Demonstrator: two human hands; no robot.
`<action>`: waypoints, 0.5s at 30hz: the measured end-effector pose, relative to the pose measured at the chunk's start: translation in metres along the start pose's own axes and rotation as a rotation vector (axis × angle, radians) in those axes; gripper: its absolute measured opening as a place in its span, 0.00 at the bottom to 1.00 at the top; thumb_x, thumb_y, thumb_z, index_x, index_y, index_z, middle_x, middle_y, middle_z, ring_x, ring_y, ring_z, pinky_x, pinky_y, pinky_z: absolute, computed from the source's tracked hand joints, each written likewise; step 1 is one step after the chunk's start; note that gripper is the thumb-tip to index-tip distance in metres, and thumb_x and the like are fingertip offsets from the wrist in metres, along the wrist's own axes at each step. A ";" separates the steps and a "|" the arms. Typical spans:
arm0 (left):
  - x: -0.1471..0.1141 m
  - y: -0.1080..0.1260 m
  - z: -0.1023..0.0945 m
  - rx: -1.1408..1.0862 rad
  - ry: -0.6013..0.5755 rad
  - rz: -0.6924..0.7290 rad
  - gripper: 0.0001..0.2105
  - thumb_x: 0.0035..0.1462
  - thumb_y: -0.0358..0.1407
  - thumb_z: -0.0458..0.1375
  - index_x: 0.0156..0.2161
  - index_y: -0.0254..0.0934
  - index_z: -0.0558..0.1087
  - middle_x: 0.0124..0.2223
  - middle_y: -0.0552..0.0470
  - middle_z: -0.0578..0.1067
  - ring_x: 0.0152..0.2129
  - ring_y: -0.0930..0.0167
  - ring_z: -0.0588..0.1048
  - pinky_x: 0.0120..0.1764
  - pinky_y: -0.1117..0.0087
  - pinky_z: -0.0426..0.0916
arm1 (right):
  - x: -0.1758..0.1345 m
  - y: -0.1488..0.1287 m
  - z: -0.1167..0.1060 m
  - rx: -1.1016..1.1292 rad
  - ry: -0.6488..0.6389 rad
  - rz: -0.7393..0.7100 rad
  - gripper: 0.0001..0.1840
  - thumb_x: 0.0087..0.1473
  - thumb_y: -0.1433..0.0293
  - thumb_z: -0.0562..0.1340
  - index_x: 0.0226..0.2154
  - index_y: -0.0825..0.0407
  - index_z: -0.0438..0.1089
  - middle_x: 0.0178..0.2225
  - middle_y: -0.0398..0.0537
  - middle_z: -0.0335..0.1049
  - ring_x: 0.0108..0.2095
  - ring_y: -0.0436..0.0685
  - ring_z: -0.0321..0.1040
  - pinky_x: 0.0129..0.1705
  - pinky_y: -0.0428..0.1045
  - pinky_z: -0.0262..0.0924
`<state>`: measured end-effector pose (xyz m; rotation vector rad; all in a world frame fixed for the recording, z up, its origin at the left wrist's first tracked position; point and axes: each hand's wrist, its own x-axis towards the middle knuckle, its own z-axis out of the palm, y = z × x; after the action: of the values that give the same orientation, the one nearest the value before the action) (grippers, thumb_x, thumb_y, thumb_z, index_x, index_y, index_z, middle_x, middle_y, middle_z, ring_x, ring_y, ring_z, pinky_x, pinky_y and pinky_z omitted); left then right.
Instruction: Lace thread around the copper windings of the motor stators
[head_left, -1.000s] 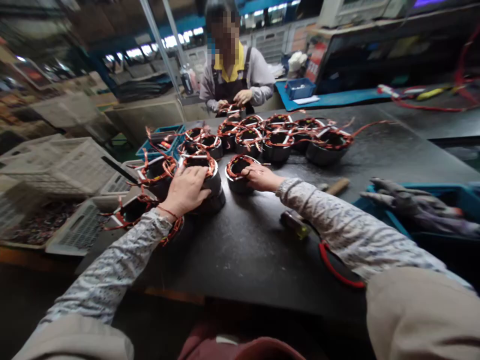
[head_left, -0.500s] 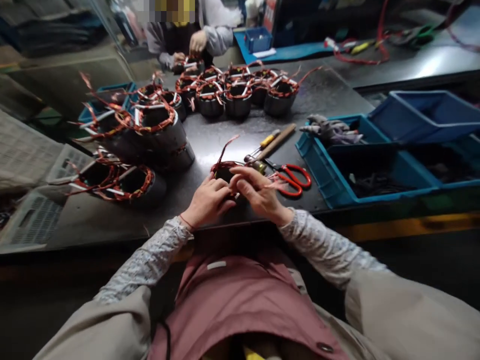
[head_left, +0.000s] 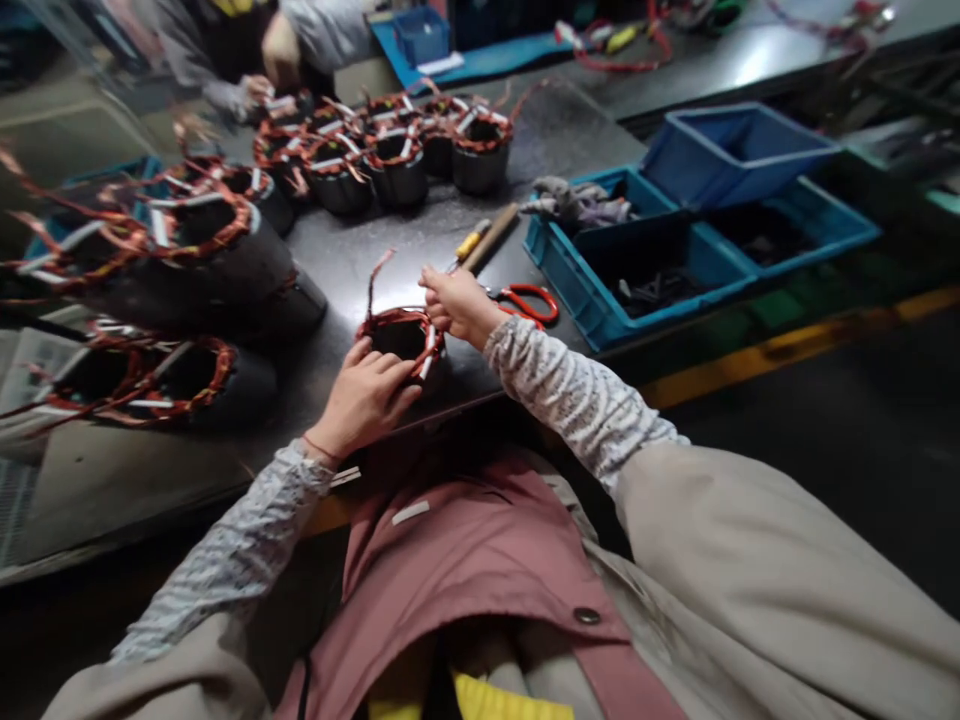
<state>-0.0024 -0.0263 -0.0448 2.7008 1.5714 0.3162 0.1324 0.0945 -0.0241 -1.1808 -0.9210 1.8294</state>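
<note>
A motor stator (head_left: 399, 338) with a ring of copper windings stands upright at the bench's front edge. One bundle of wire sticks up from its far left side, and white sleeving shows on the right. My left hand (head_left: 366, 392) is closed over its near left rim, fingers reaching across the opening. Just above and right of that rim, my right hand (head_left: 459, 298) is pinched with fingertips together; what they hold, if anything, is too small to make out. Red-handled scissors (head_left: 534, 300) lie beyond my right wrist, partly covered. Behind them are a yellow-handled tool (head_left: 472, 241) and a wooden stick (head_left: 493, 236).
Stacked stators (head_left: 225, 255) crowd the left, and several more (head_left: 397, 165) stand in rows at the back. Blue bins (head_left: 626, 325) with dark pieces and a grey cloth (head_left: 577, 203) are on the right. Across the bench, a co-worker's hand (head_left: 281, 50) is at another stator.
My right hand has lifted off the stator's near side and moved to its upper right, uncovering the ring. My left hand stays on the rim. The view has shifted to the right.
</note>
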 end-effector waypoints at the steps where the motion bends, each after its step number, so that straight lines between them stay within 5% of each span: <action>1: 0.003 0.005 -0.002 0.043 -0.015 -0.020 0.17 0.63 0.43 0.49 0.48 0.38 0.75 0.38 0.46 0.78 0.38 0.61 0.74 0.60 0.49 0.54 | 0.001 -0.005 -0.007 0.007 0.028 -0.057 0.17 0.68 0.67 0.50 0.26 0.50 0.54 0.14 0.29 0.43 0.12 0.42 0.40 0.13 0.37 0.38; 6: 0.014 0.031 0.003 0.157 -0.003 -0.124 0.23 0.64 0.41 0.48 0.59 0.30 0.66 0.40 0.39 0.78 0.39 0.56 0.74 0.60 0.44 0.52 | -0.053 -0.021 -0.102 0.016 0.309 -0.517 0.05 0.65 0.75 0.54 0.36 0.54 0.62 0.22 0.33 0.60 0.20 0.43 0.60 0.20 0.38 0.57; 9: 0.016 0.035 0.011 0.132 0.028 -0.177 0.23 0.64 0.42 0.48 0.58 0.30 0.67 0.40 0.38 0.78 0.40 0.54 0.74 0.59 0.42 0.52 | -0.115 0.025 -0.160 -0.152 0.471 -0.870 0.07 0.65 0.70 0.54 0.38 0.54 0.67 0.24 0.35 0.62 0.19 0.43 0.58 0.20 0.39 0.56; 12: 0.021 0.033 0.017 0.116 0.034 -0.186 0.22 0.63 0.42 0.48 0.55 0.30 0.69 0.40 0.38 0.78 0.40 0.55 0.74 0.58 0.45 0.55 | -0.131 0.106 -0.183 -0.732 0.339 -0.508 0.14 0.66 0.69 0.50 0.38 0.56 0.69 0.22 0.39 0.66 0.18 0.45 0.62 0.18 0.41 0.58; 13: 0.022 0.033 0.019 0.127 0.031 -0.191 0.22 0.63 0.43 0.48 0.55 0.30 0.69 0.40 0.37 0.77 0.41 0.55 0.74 0.57 0.45 0.56 | -0.123 0.131 -0.182 -0.982 0.256 -0.437 0.15 0.67 0.70 0.48 0.40 0.57 0.69 0.24 0.41 0.68 0.20 0.46 0.65 0.20 0.42 0.62; 15: 0.024 0.031 0.020 0.158 0.032 -0.205 0.22 0.63 0.43 0.48 0.55 0.29 0.68 0.40 0.37 0.77 0.41 0.55 0.74 0.57 0.46 0.57 | -0.098 0.170 -0.175 -1.088 0.181 -0.426 0.12 0.65 0.67 0.55 0.45 0.56 0.69 0.36 0.48 0.73 0.31 0.51 0.71 0.32 0.48 0.69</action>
<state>0.0396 -0.0193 -0.0566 2.6227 1.9408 0.2429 0.2880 -0.0391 -0.1884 -1.5411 -1.9772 0.8004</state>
